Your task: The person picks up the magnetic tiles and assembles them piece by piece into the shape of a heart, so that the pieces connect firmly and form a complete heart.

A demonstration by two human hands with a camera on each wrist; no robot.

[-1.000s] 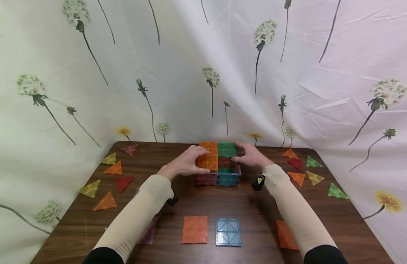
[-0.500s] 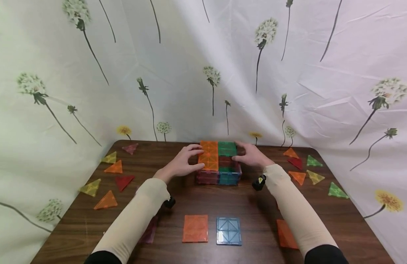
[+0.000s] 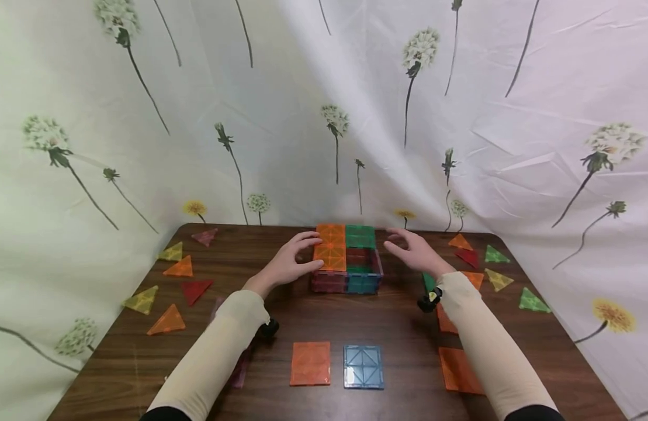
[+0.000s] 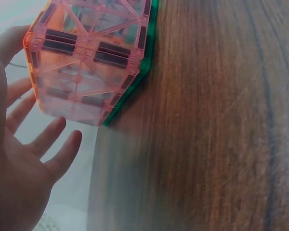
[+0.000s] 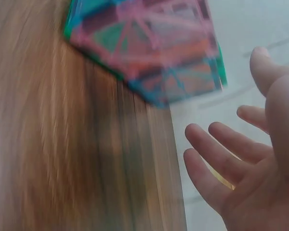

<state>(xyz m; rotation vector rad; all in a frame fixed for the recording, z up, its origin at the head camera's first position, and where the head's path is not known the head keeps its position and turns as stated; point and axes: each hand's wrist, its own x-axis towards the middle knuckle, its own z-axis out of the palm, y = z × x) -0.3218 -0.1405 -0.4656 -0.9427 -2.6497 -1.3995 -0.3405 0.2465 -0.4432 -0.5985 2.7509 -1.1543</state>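
A low box of see-through magnetic tiles stands near the table's back edge, with pink and blue walls. Two orange square tiles cover the left half of its top and a green square tile covers the back right; the front right quarter is uncovered. My left hand is at the box's left side, fingers spread and fingertips right at the orange edge. In the left wrist view the fingers lie beside the pink wall. My right hand hovers right of the box, fingers loose, with a gap between.
An orange square tile and a blue square tile lie at the front middle. More orange tiles lie by the right sleeve, a purple tile by the left. Triangle tiles are scattered on both sides. A flowered cloth hangs behind.
My left hand has drawn back slightly left from the orange tiles. My right hand has let go of the box's right side and moved away to the right.
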